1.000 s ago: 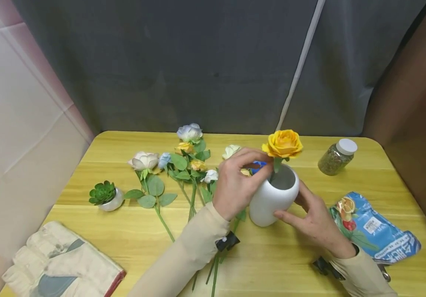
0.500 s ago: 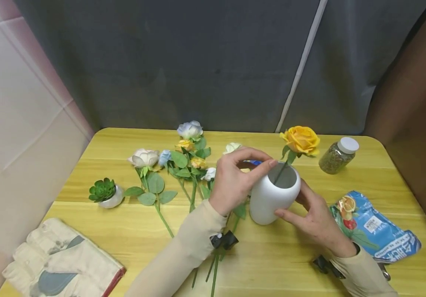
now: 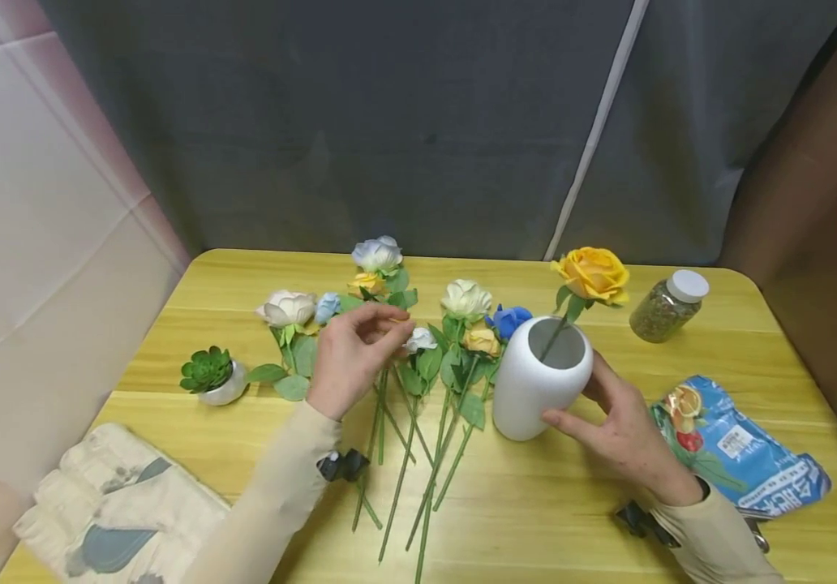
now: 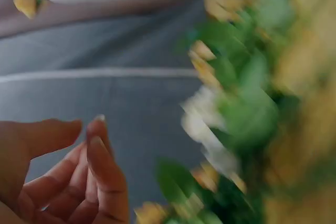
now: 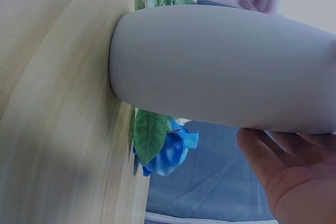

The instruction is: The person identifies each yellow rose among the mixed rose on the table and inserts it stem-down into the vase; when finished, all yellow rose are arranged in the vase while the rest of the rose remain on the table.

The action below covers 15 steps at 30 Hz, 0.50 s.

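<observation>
The white vase (image 3: 538, 393) stands upright on the table, with a yellow rose (image 3: 592, 274) leaning to the right out of its mouth. My right hand (image 3: 626, 430) grips the vase from its right side, thumb in front and fingers behind. My left hand (image 3: 360, 353) is in the air over the loose flowers, fingers loosely bent and holding nothing; the left wrist view also shows nothing between thumb and fingers. Around it lie a small white flower (image 3: 421, 339), a cream rose (image 3: 466, 300) and a pale blue-white flower (image 3: 378, 254). A blue rose (image 3: 510, 321) lies just left of the vase.
A potted succulent (image 3: 208, 373) and folded work gloves (image 3: 115, 507) are on the left. To the right stand a jar with a white lid (image 3: 670, 305) and a blue packet (image 3: 740, 446). Several flower stems (image 3: 426, 487) point toward the front of the wooden table.
The left hand has let go of the yellow rose, which tipped rightward in the vase. That hand then moved left over the loose flowers. The right hand stays on the vase.
</observation>
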{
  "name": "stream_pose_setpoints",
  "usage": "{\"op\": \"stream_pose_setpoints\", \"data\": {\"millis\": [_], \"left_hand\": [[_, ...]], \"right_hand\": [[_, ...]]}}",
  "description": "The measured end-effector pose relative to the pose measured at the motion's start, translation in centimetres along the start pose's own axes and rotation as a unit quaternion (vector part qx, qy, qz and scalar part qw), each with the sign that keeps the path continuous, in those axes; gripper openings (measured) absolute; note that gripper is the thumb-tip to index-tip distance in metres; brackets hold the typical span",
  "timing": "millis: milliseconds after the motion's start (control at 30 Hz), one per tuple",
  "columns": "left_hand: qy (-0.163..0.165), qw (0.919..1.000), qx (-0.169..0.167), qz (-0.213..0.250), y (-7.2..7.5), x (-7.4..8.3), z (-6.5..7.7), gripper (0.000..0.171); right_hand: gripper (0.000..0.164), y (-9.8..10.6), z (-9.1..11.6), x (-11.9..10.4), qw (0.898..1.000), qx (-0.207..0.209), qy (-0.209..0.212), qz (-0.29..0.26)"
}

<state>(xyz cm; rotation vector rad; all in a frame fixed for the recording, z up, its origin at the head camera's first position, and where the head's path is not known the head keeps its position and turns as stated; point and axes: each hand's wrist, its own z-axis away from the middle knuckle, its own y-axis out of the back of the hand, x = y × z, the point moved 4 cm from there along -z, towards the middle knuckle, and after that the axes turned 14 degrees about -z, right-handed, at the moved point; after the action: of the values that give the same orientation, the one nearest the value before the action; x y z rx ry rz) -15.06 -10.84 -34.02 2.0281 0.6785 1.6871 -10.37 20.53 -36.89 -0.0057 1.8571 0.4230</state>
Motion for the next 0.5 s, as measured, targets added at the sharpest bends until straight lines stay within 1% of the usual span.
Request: {"op": "stream_pose_setpoints", "data": {"millis": [100, 167, 233, 333, 433, 500], "left_hand": [[0.025, 0.9975, -0.032, -0.058, 0.5, -2.8, 0.7, 0.016], [0.038, 0.9934, -0.055, -0.093, 0.6, -4.4, 1.2, 0.016], [0.053, 0.9889, -0.081, -0.113, 0.5, -5.7, 1.6, 0.016], [0.08, 0.983, -0.115, -0.119, 0.2, -7.0, 1.9, 0.018], [0.099, 0.9788, -0.143, -0.109, -0.3, -7.7, 1.9, 0.018], [0.108, 0.977, -0.155, -0.099, -0.6, -8.1, 1.8, 0.017]], "right_hand": [[0.08, 0.0, 0.0, 0.0, 1.0, 0.0, 0.003, 0.0], [0.08, 0.0, 0.0, 0.0, 1.0, 0.0, 0.003, 0.0], [0.08, 0.0, 0.0, 0.0, 1.0, 0.0, 0.002, 0.0], [0.08, 0.0, 0.0, 0.0, 1.0, 0.0, 0.0, -0.001], [0.08, 0.0, 0.1, 0.0, 1.0, -0.001, 0.002, -0.001], [0.08, 0.0, 0.1, 0.0, 1.0, -0.001, 0.002, -0.001]]}}
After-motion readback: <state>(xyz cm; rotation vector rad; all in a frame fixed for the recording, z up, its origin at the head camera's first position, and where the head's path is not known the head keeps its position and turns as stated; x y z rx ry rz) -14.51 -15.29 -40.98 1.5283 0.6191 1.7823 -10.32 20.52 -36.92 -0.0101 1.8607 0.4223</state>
